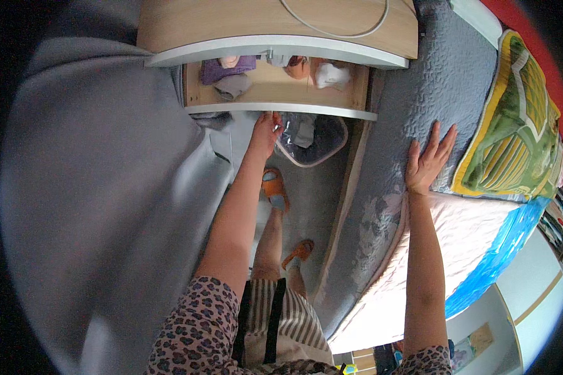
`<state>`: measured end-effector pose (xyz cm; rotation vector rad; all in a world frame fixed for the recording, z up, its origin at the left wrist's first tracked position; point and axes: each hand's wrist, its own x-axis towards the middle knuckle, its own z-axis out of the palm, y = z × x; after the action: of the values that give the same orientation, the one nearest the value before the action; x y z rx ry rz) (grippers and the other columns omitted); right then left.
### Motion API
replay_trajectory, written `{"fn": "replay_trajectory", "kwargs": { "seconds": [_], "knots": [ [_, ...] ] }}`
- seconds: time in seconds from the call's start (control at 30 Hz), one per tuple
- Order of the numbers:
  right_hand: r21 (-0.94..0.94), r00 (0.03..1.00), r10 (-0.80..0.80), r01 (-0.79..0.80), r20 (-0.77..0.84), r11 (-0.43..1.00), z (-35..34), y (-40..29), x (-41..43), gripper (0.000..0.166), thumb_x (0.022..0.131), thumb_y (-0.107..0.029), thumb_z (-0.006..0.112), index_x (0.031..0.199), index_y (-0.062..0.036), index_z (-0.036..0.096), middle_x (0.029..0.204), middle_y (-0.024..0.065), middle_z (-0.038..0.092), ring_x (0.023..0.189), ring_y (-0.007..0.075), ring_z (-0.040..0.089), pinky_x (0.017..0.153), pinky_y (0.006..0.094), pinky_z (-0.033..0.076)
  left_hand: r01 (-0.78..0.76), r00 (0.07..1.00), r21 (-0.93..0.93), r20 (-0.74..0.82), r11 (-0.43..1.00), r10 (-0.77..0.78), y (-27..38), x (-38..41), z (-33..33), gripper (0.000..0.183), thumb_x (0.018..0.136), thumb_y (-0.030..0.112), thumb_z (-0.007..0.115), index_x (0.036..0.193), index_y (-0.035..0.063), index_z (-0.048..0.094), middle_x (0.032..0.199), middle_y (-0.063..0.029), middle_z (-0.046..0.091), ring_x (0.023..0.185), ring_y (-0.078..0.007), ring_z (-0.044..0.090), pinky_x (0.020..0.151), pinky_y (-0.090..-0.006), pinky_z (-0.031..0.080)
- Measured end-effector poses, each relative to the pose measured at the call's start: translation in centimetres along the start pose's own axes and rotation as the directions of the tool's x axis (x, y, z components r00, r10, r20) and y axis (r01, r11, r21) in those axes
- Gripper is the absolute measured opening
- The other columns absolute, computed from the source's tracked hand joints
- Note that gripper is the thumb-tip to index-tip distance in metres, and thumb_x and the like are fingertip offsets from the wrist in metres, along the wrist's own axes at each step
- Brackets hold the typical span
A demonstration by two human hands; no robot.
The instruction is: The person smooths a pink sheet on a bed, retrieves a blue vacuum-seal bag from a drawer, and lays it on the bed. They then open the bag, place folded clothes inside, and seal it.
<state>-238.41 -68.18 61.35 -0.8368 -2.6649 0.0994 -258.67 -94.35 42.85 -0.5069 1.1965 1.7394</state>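
Observation:
My left hand reaches forward, its fingers closed at the middle of the front edge of a pulled-out wooden drawer. Whether a handle lies under the fingers is hidden. Inside the drawer are a folded purple cloth, a grey cloth, an orange-brown item and a crumpled white cloth. My right hand lies palm down, fingers spread, on the grey quilted bed cover, holding nothing.
Below the drawer front stands a bin with a clear liner. A grey curtain hangs at left. A looped white cable lies on the cabinet top. On the bed are a green-yellow patterned textile and a pale quilt.

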Motion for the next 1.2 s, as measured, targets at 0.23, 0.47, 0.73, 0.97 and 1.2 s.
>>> {"fn": "replay_trajectory", "kwargs": {
  "seconds": [0.23,0.47,0.73,0.97,1.2],
  "knots": [
    [-0.004,0.999,-0.025,0.025,-0.026,1.0,0.2,0.1,0.1,0.053,0.087,-0.033,0.046,0.134,-0.011,0.034,0.14,0.0225,0.019,0.127,0.0431,0.021,0.102,0.0504,0.021,0.013,0.995,-0.105,-0.094,0.994,-0.023,-2.1,-4.0,-0.8,0.018,0.087,0.033,0.052,0.084,0.0161,0.046,0.081,0.0026,0.051,0.078,-0.0123,0.049,0.075,-0.0323,0.038],
    [0.001,1.0,-0.018,0.018,-0.021,1.0,0.0,0.0,0.1,0.053,0.086,-0.032,0.049,0.133,-0.0121,0.035,0.141,0.0207,0.019,0.127,0.043,0.022,0.102,0.0502,0.022,0.05,0.998,-0.061,-0.042,0.997,-0.053,-4.2,-6.4,-2.6,0.023,0.088,0.039,0.049,0.083,0.0161,0.046,0.078,0.0035,0.048,0.077,-0.0106,0.046,0.074,-0.0295,0.037],
    [0.017,1.0,0.009,-0.009,-0.017,1.0,0.0,0.3,-0.1,0.052,0.085,-0.03,0.051,0.131,-0.0123,0.037,0.141,0.0215,0.019,0.127,0.0425,0.02,0.102,0.0507,0.021,0.043,0.999,-0.15,-0.006,0.988,-0.045,-3.7,-5.1,-1.3,0.022,0.086,0.035,0.054,0.082,0.0141,0.049,0.077,0.0011,0.051,0.076,-0.0135,0.048,0.073,-0.0309,0.039],
    [0.032,0.999,0.049,-0.049,0.007,0.998,-0.2,0.2,-0.1,0.054,0.082,-0.029,0.053,0.132,-0.0152,0.037,0.141,0.0216,0.019,0.129,0.0407,0.018,0.105,0.0492,0.018,-0.027,0.999,-0.182,-0.034,0.983,0.021,0.6,1.5,1.2,0.029,0.087,0.037,0.052,0.099,0.0105,0.053,0.086,-0.0021,0.057,0.077,-0.0133,0.052,0.064,-0.0276,0.046],
    [-0.002,0.995,0.087,-0.087,0.053,0.996,-0.9,-0.3,0.6,0.062,0.077,-0.028,0.059,0.133,-0.0211,0.035,0.141,0.0206,0.02,0.129,0.0396,0.02,0.105,0.0468,0.018,-0.181,0.983,0.305,0.037,0.935,0.178,1.5,-6.0,5.6,0.022,0.09,0.026,0.045,0.098,0.0053,0.047,0.079,-0.0062,0.053,0.066,-0.0139,0.051,0.054,-0.0266,0.045]
  ]
}}
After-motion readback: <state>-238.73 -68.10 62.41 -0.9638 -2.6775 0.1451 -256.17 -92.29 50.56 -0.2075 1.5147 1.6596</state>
